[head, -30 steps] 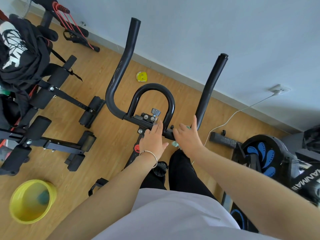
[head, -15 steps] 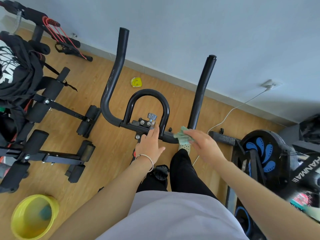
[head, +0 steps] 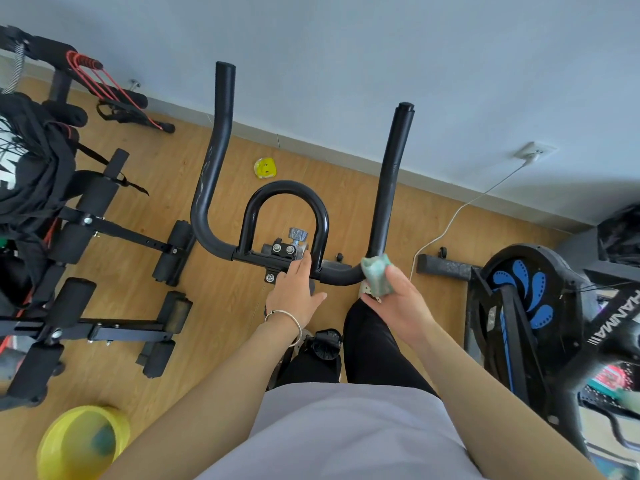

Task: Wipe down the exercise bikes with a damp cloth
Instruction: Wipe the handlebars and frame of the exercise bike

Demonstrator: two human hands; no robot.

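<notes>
Two hands meet the black handlebar [head: 341, 275] of the exercise bike at the middle of the frame. At lower left a yellow basin [head: 52, 438] sits on the wooden floor with something bluish-green inside, well apart from the bike. Next comes the left hand [head: 294, 296], its grip spread, fingers straight and resting on the clamp [head: 284, 252] at the centre of the bar, seemingly to steady it. Just right of it the green cloth [head: 377, 277] is bunched against the bend where the bar turns up into the right horn [head: 389, 181]. The right hand [head: 401, 306] pinches that cloth between thumb and curled fingers, so its grip is closed around it. The horn's long axis runs from the cloth away toward the wall at upper centre-right, ending in a cap. The right hand is plainly the nearer one, so the likely stroke goes up along that axis. A second bike [head: 526, 296] stands at far right.
</notes>
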